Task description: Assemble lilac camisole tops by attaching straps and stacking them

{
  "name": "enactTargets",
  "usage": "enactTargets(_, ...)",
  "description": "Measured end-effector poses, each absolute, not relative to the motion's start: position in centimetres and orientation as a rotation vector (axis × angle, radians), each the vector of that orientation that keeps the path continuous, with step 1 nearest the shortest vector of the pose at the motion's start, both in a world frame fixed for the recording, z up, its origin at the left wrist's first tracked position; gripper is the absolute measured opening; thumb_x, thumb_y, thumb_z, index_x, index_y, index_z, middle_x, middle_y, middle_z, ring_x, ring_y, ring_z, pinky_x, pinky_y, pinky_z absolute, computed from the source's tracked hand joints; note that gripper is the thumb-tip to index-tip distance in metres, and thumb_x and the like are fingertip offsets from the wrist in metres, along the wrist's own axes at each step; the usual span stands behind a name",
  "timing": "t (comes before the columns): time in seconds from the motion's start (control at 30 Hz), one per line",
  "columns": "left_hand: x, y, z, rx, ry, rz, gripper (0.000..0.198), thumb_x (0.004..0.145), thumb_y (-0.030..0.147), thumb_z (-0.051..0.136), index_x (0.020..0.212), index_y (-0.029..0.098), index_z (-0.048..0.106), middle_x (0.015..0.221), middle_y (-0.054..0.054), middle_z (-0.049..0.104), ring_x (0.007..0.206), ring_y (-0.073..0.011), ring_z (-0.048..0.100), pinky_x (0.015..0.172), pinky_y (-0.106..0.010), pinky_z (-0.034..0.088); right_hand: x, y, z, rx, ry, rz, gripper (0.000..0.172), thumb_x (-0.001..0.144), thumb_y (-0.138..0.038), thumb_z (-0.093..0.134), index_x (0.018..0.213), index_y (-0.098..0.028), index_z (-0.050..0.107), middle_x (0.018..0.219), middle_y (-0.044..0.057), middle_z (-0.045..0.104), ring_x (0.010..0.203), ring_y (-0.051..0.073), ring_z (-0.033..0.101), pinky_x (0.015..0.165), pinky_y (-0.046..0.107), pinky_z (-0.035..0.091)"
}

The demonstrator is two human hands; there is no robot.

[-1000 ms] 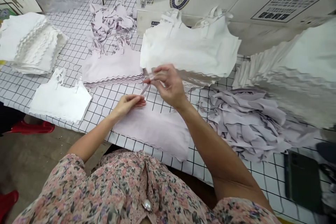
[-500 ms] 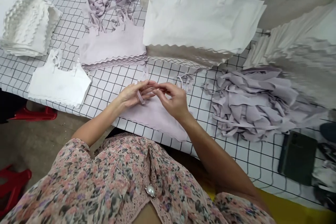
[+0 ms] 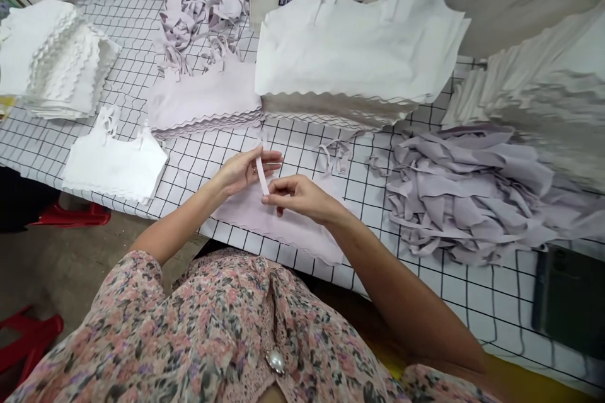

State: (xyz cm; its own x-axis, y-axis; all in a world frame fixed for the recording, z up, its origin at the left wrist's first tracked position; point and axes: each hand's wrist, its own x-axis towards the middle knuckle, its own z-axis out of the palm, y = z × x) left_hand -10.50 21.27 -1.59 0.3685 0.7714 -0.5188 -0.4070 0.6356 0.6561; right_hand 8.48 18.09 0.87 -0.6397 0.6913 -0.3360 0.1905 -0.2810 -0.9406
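Note:
A narrow pale lilac strap [image 3: 261, 174] hangs upright between my hands, and both hold it. My left hand [image 3: 243, 171] pinches its upper part, while my right hand [image 3: 300, 197] grips its lower end between thumb and finger. Just below my hands lies a flat lilac camisole top [image 3: 278, 227], its scalloped hem facing me. Two small lilac straps [image 3: 335, 154] rest on its far edge, near my right hand. The strap's full length is partly hidden by my fingers.
On the white grid-patterned table [image 3: 472, 293] are stacks of white tops [image 3: 354, 56] and lilac tops [image 3: 203, 99], one white top [image 3: 113, 165], and a heap of lilac fabric strips [image 3: 463, 195]. A dark phone [image 3: 570, 302] lies at the right.
My hands have moved apart, and the strap now stretches upright between them instead of being bunched at my left fingers. The view has shifted slightly, moving the table contents.

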Motion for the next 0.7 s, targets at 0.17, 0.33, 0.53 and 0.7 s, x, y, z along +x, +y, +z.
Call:
enactTargets(0.17,-10.7,22.3,-2.5,0.415,0.926,0.750,0.040,0.111,0.038,0.049,0.104,0.012,0.078,0.108,-0.017,0.083,0.106,-0.0270,0.080,0.115,-0.048,0.056,10.1,17.2,1.9,-1.078,-1.608,2.176,0.049,0.071,-0.061,0.093,0.067,-0.016,0.075,0.063,0.001,0.062,0.057,0.011,0.058,0.056,0.027,0.051)
enactTargets(0.33,-11.6,23.1,-2.5,0.389,0.912,0.746,0.045,0.113,0.048,0.046,0.114,0.012,0.072,0.114,-0.018,0.082,0.107,-0.0267,0.081,0.115,-0.047,0.056,10.1,18.9,1.4,-1.130,-1.273,2.030,0.055,0.069,-0.068,0.094,0.082,-0.016,0.083,0.067,0.002,0.062,0.061,0.013,0.062,0.064,0.033,0.063)
enactTargets(0.53,-13.2,23.5,-2.0,0.386,0.947,0.783,0.045,0.106,0.053,0.061,0.119,0.011,0.072,0.122,-0.021,0.080,0.115,-0.0308,0.079,0.116,-0.049,0.055,8.9,21.0,0.1,-1.141,-1.032,1.880,0.055,0.055,-0.062,0.103,0.059,-0.017,0.071,0.060,-0.003,0.046,0.065,0.011,0.057,0.068,0.032,0.067)
enactTargets(0.7,-14.9,21.6,-2.0,0.595,1.095,1.012,0.032,0.092,0.041,0.084,0.105,0.012,0.080,0.111,-0.015,0.083,0.102,-0.0240,0.081,0.104,-0.042,0.063,8.4,22.2,-1.3,-1.165,-0.928,1.845,0.054,0.050,-0.058,0.105,0.063,-0.016,0.073,0.070,0.003,0.064,0.067,0.013,0.059,0.061,0.034,0.065)
